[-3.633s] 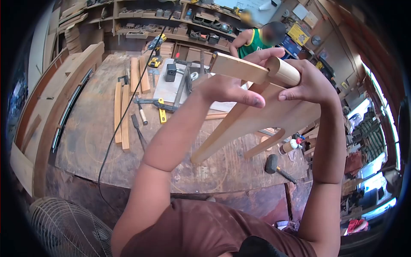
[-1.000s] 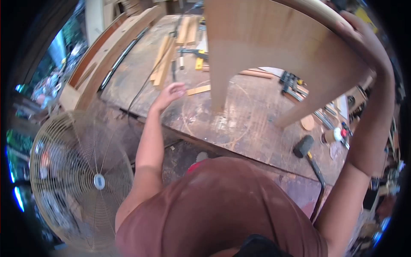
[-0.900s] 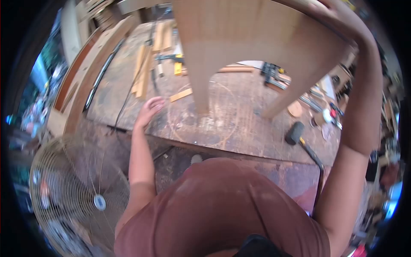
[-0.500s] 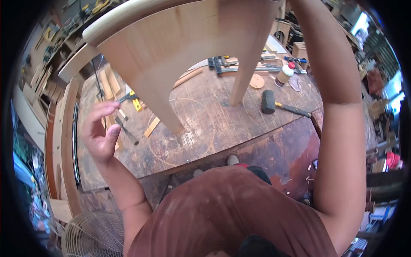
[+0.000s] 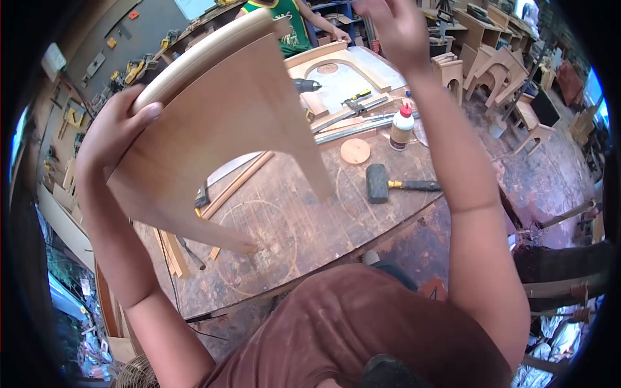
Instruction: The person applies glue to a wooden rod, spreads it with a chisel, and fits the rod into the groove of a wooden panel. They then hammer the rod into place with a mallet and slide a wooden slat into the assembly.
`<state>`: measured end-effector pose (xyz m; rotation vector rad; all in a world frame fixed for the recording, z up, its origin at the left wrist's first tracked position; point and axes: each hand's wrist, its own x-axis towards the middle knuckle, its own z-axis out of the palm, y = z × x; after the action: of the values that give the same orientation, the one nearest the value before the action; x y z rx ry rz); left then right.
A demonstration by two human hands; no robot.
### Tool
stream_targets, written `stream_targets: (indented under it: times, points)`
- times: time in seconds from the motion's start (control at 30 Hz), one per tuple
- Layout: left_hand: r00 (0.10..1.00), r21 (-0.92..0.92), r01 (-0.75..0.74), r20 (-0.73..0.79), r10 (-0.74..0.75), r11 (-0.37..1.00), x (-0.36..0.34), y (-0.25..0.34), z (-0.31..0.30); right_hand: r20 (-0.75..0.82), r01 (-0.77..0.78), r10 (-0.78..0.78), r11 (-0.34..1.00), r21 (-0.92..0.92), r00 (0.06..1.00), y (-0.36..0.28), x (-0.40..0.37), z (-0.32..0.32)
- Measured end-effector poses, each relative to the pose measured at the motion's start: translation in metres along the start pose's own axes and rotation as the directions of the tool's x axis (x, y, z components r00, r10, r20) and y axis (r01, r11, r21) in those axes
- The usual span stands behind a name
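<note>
I hold an arched wooden panel (image 5: 220,116) in the air above the workbench (image 5: 304,226). It has two tapering legs pointing down and a rounded rail along its upper edge. My left hand (image 5: 113,129) grips the panel at its left end, thumb over the rail. My right hand (image 5: 394,26) is raised beyond the panel's right corner, fingers spread, with nothing in it and clear of the wood.
On the bench lie a black rubber mallet (image 5: 376,183), a glue bottle (image 5: 402,126), a round wooden disc (image 5: 355,150), clamps (image 5: 349,110) and wood strips (image 5: 171,252). A person in a green shirt (image 5: 284,19) works at the far side. Small wooden stools (image 5: 491,64) stand at the right.
The panel has swung left and tilted. My left hand, free before, now grips its left end. My right hand has let go of the top edge.
</note>
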<state>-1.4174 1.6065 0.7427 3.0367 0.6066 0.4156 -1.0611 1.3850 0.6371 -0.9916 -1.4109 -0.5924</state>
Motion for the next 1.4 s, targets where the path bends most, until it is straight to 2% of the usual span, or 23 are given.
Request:
stream_targets:
  times: [0.03, 0.07, 0.1, 0.13, 0.17, 0.2, 0.23, 0.27, 0.33, 0.4, 0.47, 0.5, 0.53, 0.6, 0.77, 0.8, 0.87, 0.93, 1.07, 1.1, 1.23, 1.3, 1.4]
  points:
    - [1.000, 0.011, 0.009, 0.004, -0.009, 1.000, 0.006, -0.007, -0.002, -0.026, -0.287, 0.286, 0.956, -0.069, 0.958, 0.032, -0.051, -0.005]
    - [0.993, -0.081, 0.101, 0.061, -0.096, 0.992, 0.011, -0.014, -0.004, -0.061, -0.548, 0.545, 0.827, -0.126, 0.836, 0.062, -0.108, -0.002]
    - [0.976, -0.168, 0.199, 0.126, -0.179, 0.966, 0.014, -0.017, -0.004, -0.019, -0.656, 0.659, 0.746, -0.118, 0.752, 0.100, -0.163, 0.013]
    - [0.971, -0.156, 0.216, 0.134, -0.196, 0.964, 0.016, -0.016, -0.002, 0.112, -0.675, 0.689, 0.725, -0.139, 0.716, 0.126, -0.215, 0.026]
    - [0.952, -0.100, 0.307, 0.018, -0.306, 0.947, 0.017, -0.014, 0.002, 0.311, -0.705, 0.747, 0.661, -0.259, 0.587, 0.147, -0.249, 0.036]
    - [0.911, -0.054, 0.396, -0.105, -0.399, 0.917, 0.021, -0.016, 0.003, 0.329, -0.648, 0.755, 0.656, -0.387, 0.568, 0.157, -0.275, 0.050]
    - [0.899, -0.073, 0.436, -0.009, -0.438, 0.897, 0.024, -0.034, -0.003, 0.346, -0.572, 0.761, 0.644, -0.508, 0.550, 0.164, -0.290, 0.062]
    - [0.892, -0.065, 0.451, -0.006, -0.452, 0.890, 0.025, -0.037, -0.002, 0.359, -0.575, 0.757, 0.650, -0.497, 0.546, 0.172, -0.295, 0.070]
    - [0.870, -0.243, 0.472, -0.025, -0.492, 0.848, 0.021, -0.041, -0.003, 0.457, -0.518, 0.769, 0.639, -0.569, 0.446, 0.187, -0.306, 0.087]
    - [0.837, -0.196, 0.533, -0.018, -0.546, 0.823, 0.021, -0.032, -0.006, 0.477, -0.460, 0.736, 0.674, -0.578, 0.480, 0.215, -0.322, 0.106]
    - [0.853, -0.188, 0.511, -0.006, -0.522, 0.838, 0.022, -0.013, -0.005, 0.510, -0.298, 0.704, 0.689, -0.661, 0.494, 0.246, -0.330, 0.119]
    - [0.866, -0.139, 0.492, -0.025, -0.499, 0.860, 0.023, -0.013, -0.005, 0.515, -0.245, 0.665, 0.711, -0.660, 0.541, 0.260, -0.334, 0.122]
    - [0.862, -0.132, 0.499, -0.023, -0.506, 0.857, 0.023, -0.018, -0.006, 0.521, -0.249, 0.662, 0.716, -0.653, 0.539, 0.268, -0.331, 0.122]
    - [0.857, -0.127, 0.505, -0.045, -0.513, 0.854, 0.019, -0.030, -0.005, 0.657, -0.192, 0.654, 0.748, -0.636, 0.374, 0.282, -0.315, 0.118]
    - [0.846, -0.193, 0.519, -0.023, -0.533, 0.833, 0.020, -0.027, -0.001, 0.783, -0.096, 0.564, 0.823, -0.560, 0.264, 0.308, -0.308, 0.119]
    - [0.840, -0.256, 0.519, -0.022, -0.542, 0.815, 0.021, -0.029, -0.001, 0.787, -0.087, 0.553, 0.829, -0.552, 0.272, 0.311, -0.309, 0.116]
    - [0.870, -0.179, 0.484, -0.013, -0.494, 0.857, 0.024, -0.016, 0.000, 0.811, -0.161, 0.491, 0.871, -0.464, 0.317, 0.313, -0.313, 0.111]
    - [0.894, -0.236, 0.442, 0.037, -0.446, 0.865, 0.027, -0.010, 0.000, 0.829, -0.158, 0.450, 0.893, -0.421, 0.333, 0.312, -0.310, 0.107]
    - [0.885, -0.203, 0.460, 0.024, -0.465, 0.865, 0.026, 0.000, 0.002, 0.858, -0.194, 0.371, 0.927, -0.321, 0.356, 0.296, -0.283, 0.105]
    - [0.883, -0.204, 0.464, 0.030, -0.468, 0.862, 0.026, 0.005, 0.002, 0.856, -0.125, 0.309, 0.951, -0.283, 0.414, 0.294, -0.279, 0.107]
    - [0.901, -0.185, 0.432, 0.040, -0.432, 0.883, 0.026, 0.001, 0.001, 0.821, -0.142, 0.344, 0.939, -0.314, 0.456, 0.267, -0.258, 0.106]
    - [0.897, -0.176, 0.440, 0.037, -0.441, 0.881, 0.026, 0.000, 0.002, 0.784, -0.125, 0.292, 0.955, -0.268, 0.548, 0.258, -0.256, 0.105]
    - [0.889, -0.152, 0.456, 0.031, -0.456, 0.877, 0.027, 0.005, 0.000, 0.837, -0.151, 0.211, 0.976, -0.155, 0.504, 0.260, -0.259, 0.108]
